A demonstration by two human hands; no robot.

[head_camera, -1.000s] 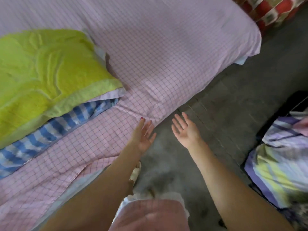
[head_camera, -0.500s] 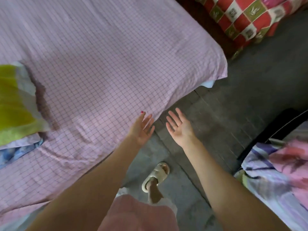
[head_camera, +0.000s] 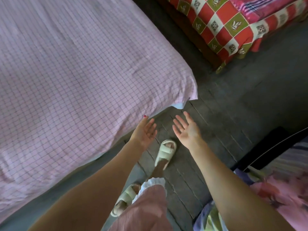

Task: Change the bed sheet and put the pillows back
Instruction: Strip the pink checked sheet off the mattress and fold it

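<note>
Sheet (head_camera: 80,77), cropped at the frame edge, lies beside left hand (head_camera: 144,132); right hand (head_camera: 187,130) apart; both hands spread, holding nothing.

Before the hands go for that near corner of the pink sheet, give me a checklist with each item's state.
1. Left hand free: ok, open, holding nothing.
2. Right hand free: ok, open, palm up.
3. Pink checked sheet spread over the bed: ok.
4. Near corner tucked: not ok, it hangs loose over a pale layer.
5. Floor by the corner clear of obstacles: ok.
6. Pillows back on the bed: cannot tell, none in view.
</note>
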